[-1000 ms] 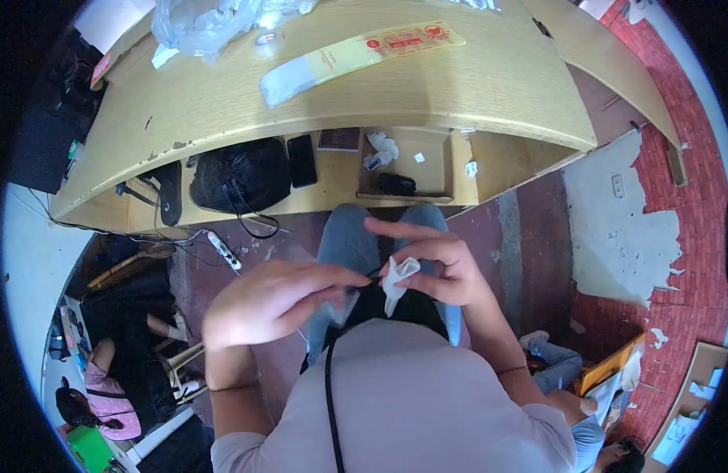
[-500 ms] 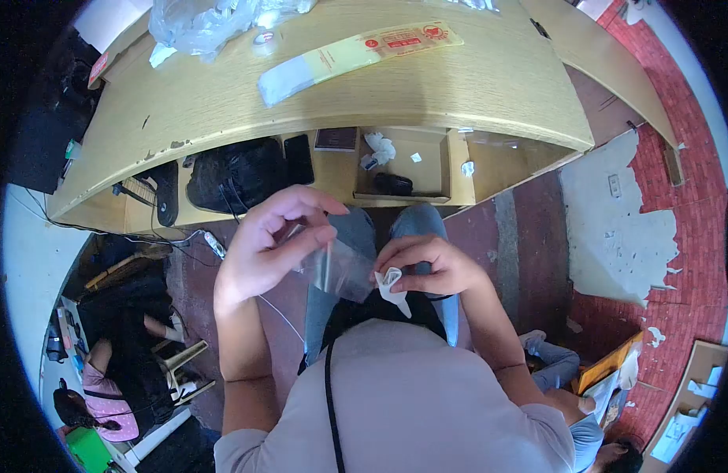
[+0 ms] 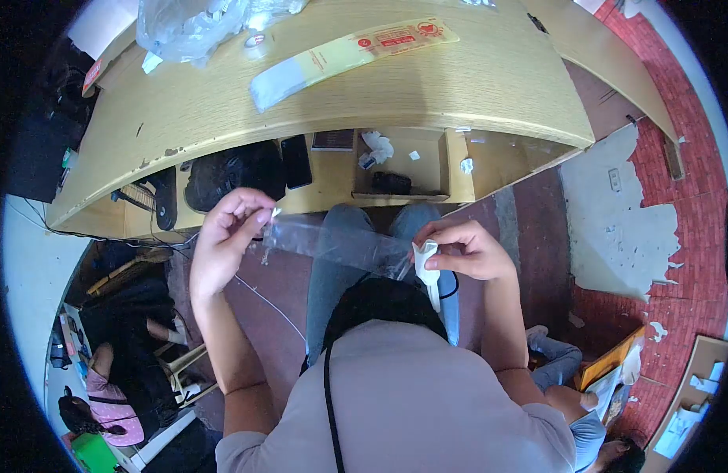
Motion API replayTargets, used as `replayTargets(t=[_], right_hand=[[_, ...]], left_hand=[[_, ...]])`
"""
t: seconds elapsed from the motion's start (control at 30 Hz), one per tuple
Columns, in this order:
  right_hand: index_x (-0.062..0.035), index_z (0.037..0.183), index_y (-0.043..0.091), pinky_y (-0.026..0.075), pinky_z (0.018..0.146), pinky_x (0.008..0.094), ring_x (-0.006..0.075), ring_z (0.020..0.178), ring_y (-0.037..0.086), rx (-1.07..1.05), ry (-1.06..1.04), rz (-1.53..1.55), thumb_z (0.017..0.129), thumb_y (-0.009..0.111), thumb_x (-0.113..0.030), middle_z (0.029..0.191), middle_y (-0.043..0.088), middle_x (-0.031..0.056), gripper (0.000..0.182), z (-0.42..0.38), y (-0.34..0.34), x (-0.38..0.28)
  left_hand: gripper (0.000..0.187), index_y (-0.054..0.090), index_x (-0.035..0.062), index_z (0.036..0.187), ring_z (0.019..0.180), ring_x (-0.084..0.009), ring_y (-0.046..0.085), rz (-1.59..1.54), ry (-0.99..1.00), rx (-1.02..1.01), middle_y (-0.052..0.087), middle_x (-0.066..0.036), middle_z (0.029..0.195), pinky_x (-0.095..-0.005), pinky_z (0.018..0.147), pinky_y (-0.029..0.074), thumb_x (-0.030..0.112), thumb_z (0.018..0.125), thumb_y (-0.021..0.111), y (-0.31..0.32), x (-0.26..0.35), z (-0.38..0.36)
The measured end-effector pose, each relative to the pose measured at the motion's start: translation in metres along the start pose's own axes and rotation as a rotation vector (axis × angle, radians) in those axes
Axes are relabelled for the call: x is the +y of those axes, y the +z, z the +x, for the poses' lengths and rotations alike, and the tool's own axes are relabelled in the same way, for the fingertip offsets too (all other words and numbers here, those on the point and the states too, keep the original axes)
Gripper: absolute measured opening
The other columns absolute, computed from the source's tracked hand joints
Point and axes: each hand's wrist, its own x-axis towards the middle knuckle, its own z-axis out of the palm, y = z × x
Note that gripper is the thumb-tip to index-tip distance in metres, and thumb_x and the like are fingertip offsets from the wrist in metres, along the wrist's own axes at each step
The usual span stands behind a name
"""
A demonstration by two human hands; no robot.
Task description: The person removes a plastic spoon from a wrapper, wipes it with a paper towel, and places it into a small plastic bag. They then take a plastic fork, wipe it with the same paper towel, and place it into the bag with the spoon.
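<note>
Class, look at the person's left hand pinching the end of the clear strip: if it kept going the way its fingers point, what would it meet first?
Probably the black bag on the shelf under the desk; the left hand points up towards it, though depth is unclear.

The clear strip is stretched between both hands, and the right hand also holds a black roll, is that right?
Not quite. In the head view the clear strip does stretch between the left hand and the right hand, but the roll in the right hand is white, not black.
</note>
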Motion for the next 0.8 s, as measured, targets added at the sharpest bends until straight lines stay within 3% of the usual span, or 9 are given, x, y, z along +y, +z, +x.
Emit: replayTargets(t=[0.07,0.17,0.3,0.37,0.4,0.47,0.6,0.67,0.8], right_hand=[[0.0026,0.092,0.065,0.046,0.074,0.0261,0.0155,0.092,0.058,0.02,0.089,0.044,0.077,0.068,0.0,0.099,0.062,0.0117,0.016,0.0,0.003,0.005],[0.0029,0.093,0.065,0.047,0.072,0.025,0.0141,0.09,0.058,0.059,0.124,0.302,0.077,0.069,-0.003,0.1,0.061,0.0108,0.018,0.002,0.008,0.015],[0.004,0.095,0.064,0.047,0.07,0.025,0.0147,0.087,0.059,-0.078,0.087,0.12,0.077,0.07,-0.007,0.099,0.061,0.0107,0.022,0.012,0.016,0.013],[0.0039,0.094,0.063,0.047,0.066,0.0256,0.0154,0.082,0.06,-0.193,0.029,-0.068,0.076,0.07,-0.008,0.096,0.061,0.0105,0.023,0.021,0.025,0.0],[0.0039,0.094,0.063,0.047,0.066,0.0256,0.0154,0.082,0.06,-0.191,0.03,-0.07,0.076,0.07,-0.008,0.096,0.061,0.0105,0.023,0.026,0.028,-0.003],[0.0026,0.092,0.063,0.047,0.063,0.0276,0.0173,0.078,0.061,-0.344,0.06,-0.229,0.075,0.069,-0.009,0.094,0.062,0.0097,0.022,0.031,0.032,-0.007],[0.0019,0.093,0.063,0.048,0.063,0.0284,0.0187,0.075,0.061,-0.356,0.059,-0.256,0.076,0.069,-0.011,0.091,0.062,0.0097,0.022,0.034,0.029,-0.012],[0.0013,0.092,0.064,0.046,0.061,0.0274,0.018,0.075,0.06,-0.32,0.05,-0.249,0.075,0.069,-0.009,0.093,0.063,0.0092,0.021,0.035,0.028,-0.015],[0.0023,0.094,0.063,0.048,0.064,0.0281,0.0193,0.076,0.061,-0.291,0.064,-0.242,0.077,0.069,-0.012,0.091,0.062,0.0101,0.023,0.038,0.02,-0.028]], left_hand=[[0.019,0.057,0.0016,0.105,0.077,-0.0058,0.053,0.04,0.031,0.04,0.059,0.0,0.084,-0.0199,0.07,0.041,-0.001,0.085,0.057,0.009,-0.009,0.006],[0.024,0.057,0.0056,0.109,0.083,-0.0159,0.056,0.585,0.142,0.281,0.058,-0.008,0.096,-0.0275,0.078,0.042,0.007,0.085,0.059,0.025,-0.007,0.013],[0.028,0.058,0.0076,0.11,0.09,-0.0223,0.058,0.882,0.486,0.105,0.058,-0.01,0.105,-0.0388,0.091,0.036,0.018,0.084,0.062,0.054,0.011,0.016],[0.028,0.058,0.0087,0.106,0.095,-0.0253,0.058,0.532,0.407,-0.395,0.06,-0.011,0.106,-0.0484,0.098,0.026,0.027,0.085,0.062,0.071,0.001,0.015],[0.028,0.058,0.0087,0.106,0.095,-0.0253,0.058,0.531,0.41,-0.395,0.06,-0.011,0.106,-0.0484,0.098,0.026,0.027,0.085,0.062,0.073,-0.009,0.018],[0.025,0.058,0.0089,0.1,0.093,-0.0202,0.059,0.279,0.176,-0.975,0.062,-0.006,0.096,-0.0531,0.098,0.022,0.03,0.087,0.06,0.074,-0.029,0.026],[0.025,0.058,0.0082,0.096,0.088,-0.0146,0.058,0.272,0.155,-1.031,0.062,-0.002,0.087,-0.0452,0.091,0.034,0.031,0.088,0.06,0.074,-0.046,0.024],[0.026,0.058,0.0061,0.094,0.08,-0.0092,0.056,0.063,-0.053,-0.972,0.06,0.0,0.081,-0.0325,0.076,0.043,0.032,0.088,0.06,0.074,-0.047,0.021],[0.024,0.059,0.003,0.091,0.073,-0.0087,0.054,0.143,-0.021,-0.94,0.06,-0.002,0.075,-0.0241,0.063,0.043,0.027,0.087,0.062,0.069,-0.041,0.022]])
